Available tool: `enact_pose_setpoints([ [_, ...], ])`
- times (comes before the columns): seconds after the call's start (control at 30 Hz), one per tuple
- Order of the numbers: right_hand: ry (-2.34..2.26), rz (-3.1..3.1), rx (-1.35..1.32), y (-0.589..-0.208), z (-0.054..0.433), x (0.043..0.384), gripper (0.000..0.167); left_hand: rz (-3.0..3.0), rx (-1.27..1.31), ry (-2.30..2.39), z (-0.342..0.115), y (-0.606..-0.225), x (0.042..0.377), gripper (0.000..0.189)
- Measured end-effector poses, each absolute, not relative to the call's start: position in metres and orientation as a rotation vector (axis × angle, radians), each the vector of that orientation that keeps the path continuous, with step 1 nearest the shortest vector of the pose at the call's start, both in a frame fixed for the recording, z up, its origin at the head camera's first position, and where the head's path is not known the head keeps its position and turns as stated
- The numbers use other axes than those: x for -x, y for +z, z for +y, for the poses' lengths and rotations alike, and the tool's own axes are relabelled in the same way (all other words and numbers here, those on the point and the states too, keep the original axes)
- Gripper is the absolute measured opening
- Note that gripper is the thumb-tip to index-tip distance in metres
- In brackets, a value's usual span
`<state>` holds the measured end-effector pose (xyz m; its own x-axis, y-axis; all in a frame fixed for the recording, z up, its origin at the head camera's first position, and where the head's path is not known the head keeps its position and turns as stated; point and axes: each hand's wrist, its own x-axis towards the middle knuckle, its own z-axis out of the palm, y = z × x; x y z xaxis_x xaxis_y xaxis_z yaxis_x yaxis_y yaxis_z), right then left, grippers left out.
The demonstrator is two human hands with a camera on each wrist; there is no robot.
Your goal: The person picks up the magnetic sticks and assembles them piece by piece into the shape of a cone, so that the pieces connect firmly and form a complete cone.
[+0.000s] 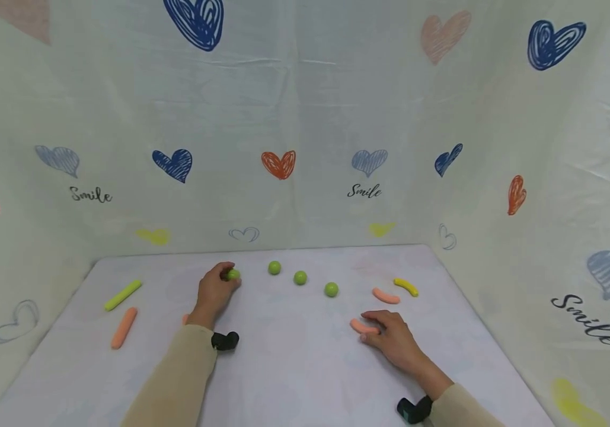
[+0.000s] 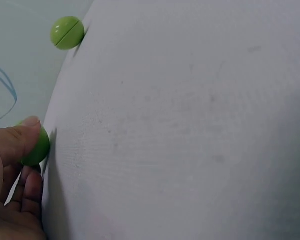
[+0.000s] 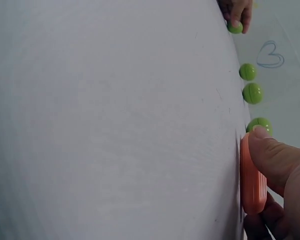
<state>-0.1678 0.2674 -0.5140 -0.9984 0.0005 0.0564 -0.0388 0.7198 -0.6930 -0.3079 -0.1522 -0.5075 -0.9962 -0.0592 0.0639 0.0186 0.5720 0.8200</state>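
Note:
My left hand point(image 1: 216, 293) pinches a small green ball point(image 1: 233, 274) between thumb and fingers at the table's far side. In the left wrist view, the thumb covers part of this ball point(image 2: 38, 149). Farther right, my right hand point(image 1: 392, 341) holds a curved orange sausage-shaped piece point(image 1: 362, 327) by its right end. The right wrist view shows the thumb on that ribbed orange piece point(image 3: 252, 180), with the other fingers partly hidden. More green balls lie between the hands: one at the back point(image 1: 274, 267), a middle one point(image 1: 300, 277) and a nearer one point(image 1: 331, 289).
Beyond my right hand lie another curved orange piece point(image 1: 386, 296) and a curved yellow piece point(image 1: 406, 287). On the left are a yellow-green stick point(image 1: 123, 295) and an orange stick point(image 1: 124, 328). An orange thing point(image 1: 185, 319) is mostly hidden by my left wrist. Printed cloth hangs behind the white table.

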Motion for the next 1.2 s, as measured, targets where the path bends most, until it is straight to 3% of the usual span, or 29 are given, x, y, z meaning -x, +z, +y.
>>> enact_pose_setpoints([
  [0.3, 1.071, -2.861, -0.128, -0.514, 0.269, 0.170, 0.018, -2.751, 0.045, -1.441, -0.144, -0.501, 0.297, 0.039],
  [0.43, 1.056, -2.842, -0.203, -0.513, 0.269, 0.169, 0.035, -2.784, 0.072, -1.430, -0.143, -0.499, 0.294, 0.039],
  [0.57, 1.047, -2.877, -0.070, -0.510, 0.267, 0.169, 0.050, -2.793, 0.089, -1.435, -0.141, -0.498, 0.293, 0.041],
  [1.0, 1.085, -2.934, 0.044, -0.510, 0.252, 0.176, 0.059, -2.791, -0.008, -1.452, -0.141, -0.504, 0.288, 0.042],
  [1.2, 1.087, -2.934, -0.002, -0.513, 0.238, 0.180, 0.058, -2.829, 0.060, -1.428, -0.139, -0.505, 0.280, 0.037],
])
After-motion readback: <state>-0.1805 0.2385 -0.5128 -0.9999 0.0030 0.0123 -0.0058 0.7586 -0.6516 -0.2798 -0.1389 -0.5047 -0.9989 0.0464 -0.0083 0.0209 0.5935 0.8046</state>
